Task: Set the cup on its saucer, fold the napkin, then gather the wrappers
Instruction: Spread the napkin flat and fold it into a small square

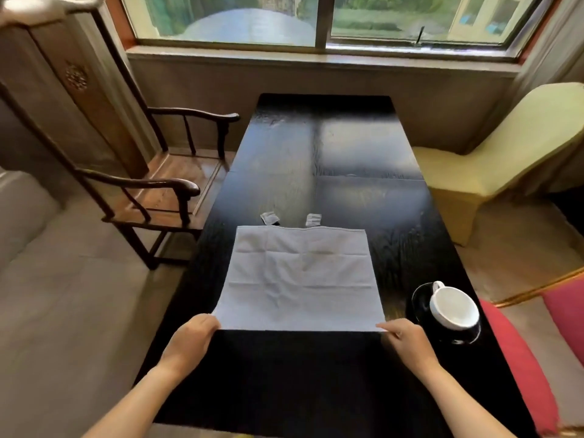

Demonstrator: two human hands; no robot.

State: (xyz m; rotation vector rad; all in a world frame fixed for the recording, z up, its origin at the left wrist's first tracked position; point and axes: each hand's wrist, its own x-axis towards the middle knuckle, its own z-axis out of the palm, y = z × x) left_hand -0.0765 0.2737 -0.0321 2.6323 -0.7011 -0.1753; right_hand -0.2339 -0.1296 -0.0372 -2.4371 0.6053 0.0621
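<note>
A pale blue-grey napkin (300, 279) lies spread flat on the black table (316, 153). My left hand (189, 339) pinches its near left corner and my right hand (407, 339) pinches its near right corner. A white cup (453, 306) stands on a black saucer (420, 298) at the right, close to my right hand. Two small grey wrappers lie just beyond the napkin's far edge, one on the left (269, 217) and one on the right (313, 219).
A dark wooden armchair (151, 184) stands left of the table. A chair with a pale yellow cover (505, 159) stands at the right, and a red seat (518, 368) touches the table's near right edge. A window sill runs behind.
</note>
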